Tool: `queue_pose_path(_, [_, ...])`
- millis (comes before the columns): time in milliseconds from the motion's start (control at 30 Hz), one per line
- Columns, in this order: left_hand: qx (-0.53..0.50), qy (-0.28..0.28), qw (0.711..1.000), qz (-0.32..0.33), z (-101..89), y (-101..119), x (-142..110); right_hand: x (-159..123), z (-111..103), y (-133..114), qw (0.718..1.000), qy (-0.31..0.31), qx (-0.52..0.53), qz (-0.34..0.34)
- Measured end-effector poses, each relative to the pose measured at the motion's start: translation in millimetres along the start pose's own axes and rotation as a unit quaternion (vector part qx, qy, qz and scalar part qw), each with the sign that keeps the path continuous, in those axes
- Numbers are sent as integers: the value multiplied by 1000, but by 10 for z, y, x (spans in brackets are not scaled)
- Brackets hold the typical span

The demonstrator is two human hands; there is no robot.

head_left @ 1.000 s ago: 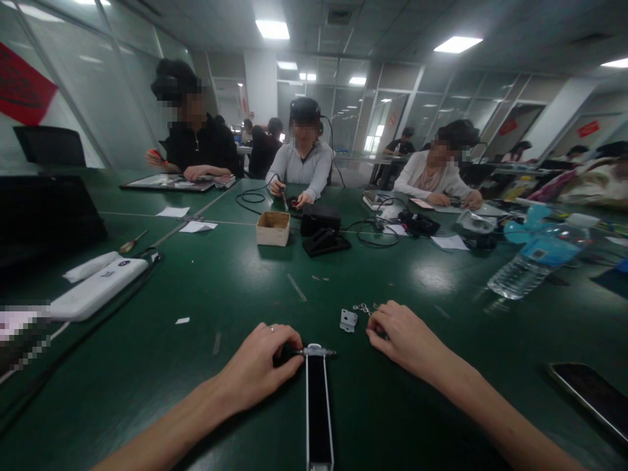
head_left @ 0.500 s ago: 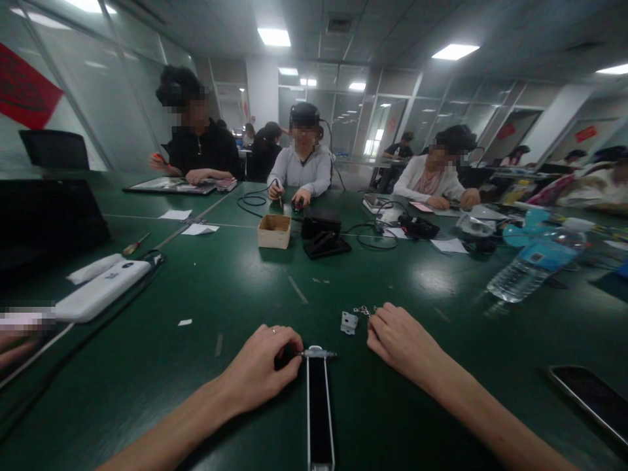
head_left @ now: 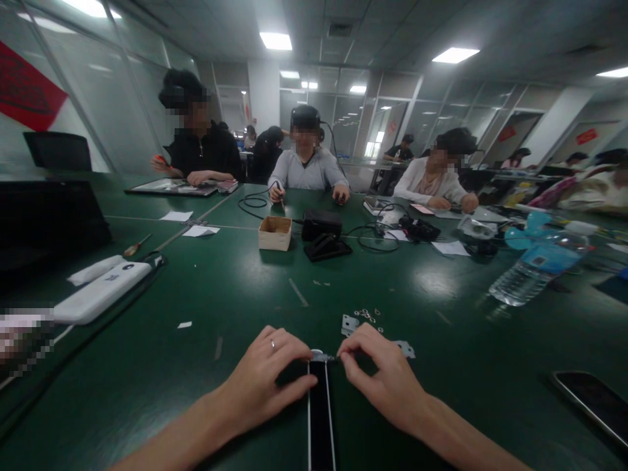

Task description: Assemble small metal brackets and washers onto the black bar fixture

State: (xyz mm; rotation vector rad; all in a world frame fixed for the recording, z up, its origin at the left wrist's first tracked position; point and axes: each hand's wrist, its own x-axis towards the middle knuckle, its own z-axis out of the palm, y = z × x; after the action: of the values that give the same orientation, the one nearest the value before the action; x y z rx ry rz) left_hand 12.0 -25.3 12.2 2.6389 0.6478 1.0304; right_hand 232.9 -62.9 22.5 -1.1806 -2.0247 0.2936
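Observation:
A long narrow bar (head_left: 320,418) with a dark face and pale edges lies pointing away from me, a thin metal rod (head_left: 324,357) across its far end. My left hand (head_left: 277,369) grips the bar's far left edge, index finger at the rod and thumb lower down. At the rod's right end, thumb and index finger of my right hand (head_left: 383,373) are pinched together; any small piece between them is too small to name. Just beyond that hand lie a metal bracket (head_left: 348,323), partly covered, and several small metal rings (head_left: 366,315). A flat metal plate (head_left: 405,349) shows behind its knuckles.
To the right are a phone (head_left: 591,402) and a water bottle (head_left: 540,265). A small open box (head_left: 275,239) and a black device (head_left: 321,226) stand ahead. On the left sits a white power bank-like case (head_left: 103,291) with cables. Several people sit across the table.
My right hand has moved left and nearer, from the rings to the rod's right end, uncovering rings and the flat plate. My left thumb has shifted onto the bar's edge.

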Motion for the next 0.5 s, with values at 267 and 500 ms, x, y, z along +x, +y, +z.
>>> queue_pose_path(267, [1, 35, 994, 103, 21, 172, 88, -110, 214, -177, 994, -7, 81, -71])
queue_pose_path(500, [24, 54, 993, 104, 33, 103, 64, -119, 201, -157, 995, -24, 93, -35])
